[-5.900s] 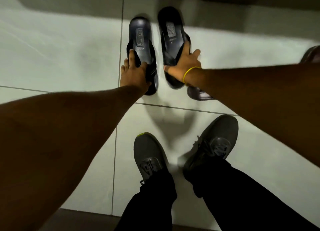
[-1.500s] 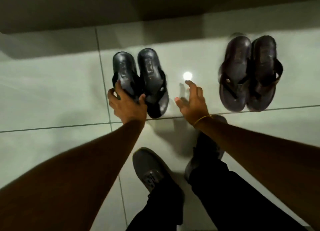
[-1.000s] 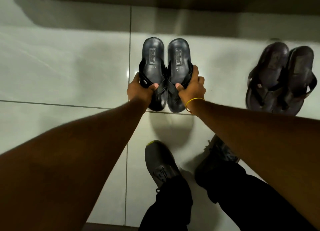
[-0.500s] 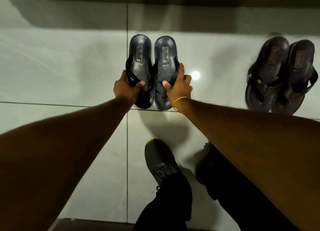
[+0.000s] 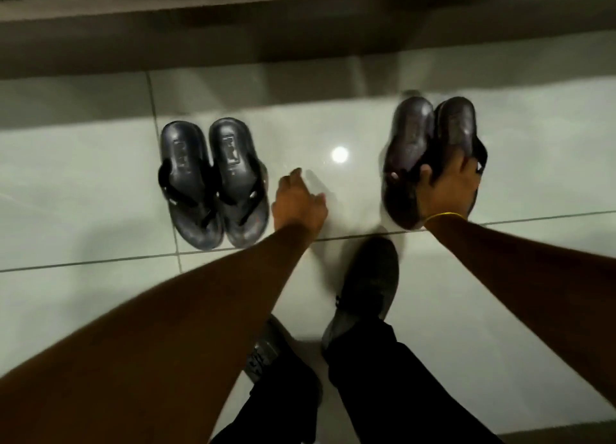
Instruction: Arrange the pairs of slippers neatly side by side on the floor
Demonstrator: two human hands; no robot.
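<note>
1. The black slippers (image 5: 213, 183) sit on the pale tiled floor (image 5: 76, 183), two soles touching side by side, heels toward the dark wall base (image 5: 300, 43), toes near the grout line.
2. The left hand (image 5: 298, 205) hovers just right of that pair, touching neither slipper. Its grip is loose and half open, fingers curled, nothing in it.
3. Over on the right, the brown slippers (image 5: 413, 143) lie close together, blurred, one partly overlapping the other.
4. The right hand (image 5: 446, 190) is down on the brown pair, fingers spread over the straps and the thumb wrapped around the near slipper's strap. The grip looks closed on them, though the blur hides how firmly.
5. A yellow band (image 5: 445, 215) circles that right wrist.
6. The two pairs are well apart, with a bright light reflection (image 5: 340, 154) on the tile between them.
7. Below, the person's grey sneakers (image 5: 370, 283) and black trousers (image 5: 383, 390) stand behind the grout line.
</note>
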